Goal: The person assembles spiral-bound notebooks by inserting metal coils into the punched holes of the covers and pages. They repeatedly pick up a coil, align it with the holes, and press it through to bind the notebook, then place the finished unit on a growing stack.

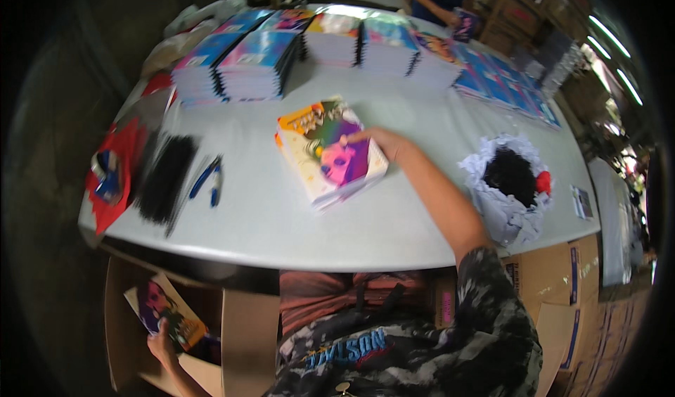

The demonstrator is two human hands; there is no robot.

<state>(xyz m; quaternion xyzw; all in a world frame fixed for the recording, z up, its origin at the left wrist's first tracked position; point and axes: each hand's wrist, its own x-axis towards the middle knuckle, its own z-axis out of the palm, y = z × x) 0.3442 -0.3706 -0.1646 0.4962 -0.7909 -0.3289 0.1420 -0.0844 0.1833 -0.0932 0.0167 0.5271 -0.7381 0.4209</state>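
Note:
My left hand (162, 339) grips a notebook (166, 305) with an illustrated cover, held over an open cardboard box (249, 334) below the table's front left edge. My right hand (380, 144) lies on the right side of a stack of illustrated notebooks (316, 147) in the middle of the table. Its thumb or a finger rests on the top cover; the other fingers are partly hidden at the stack's edge. Left of the stack lie blue-handled pliers (202, 179), a small blue-and-white tool (215, 186) and a bundle of black plastic spiral coils (167, 179).
Tall stacks of spiral notebooks (256, 63) line the far side of the white table (337, 246). More blue notebooks (503, 84) lie at far right. Crumpled white paper (503, 218) surrounds black scraps (512, 175). A tape roll (107, 175) sits left. Another person (439, 0) stands beyond.

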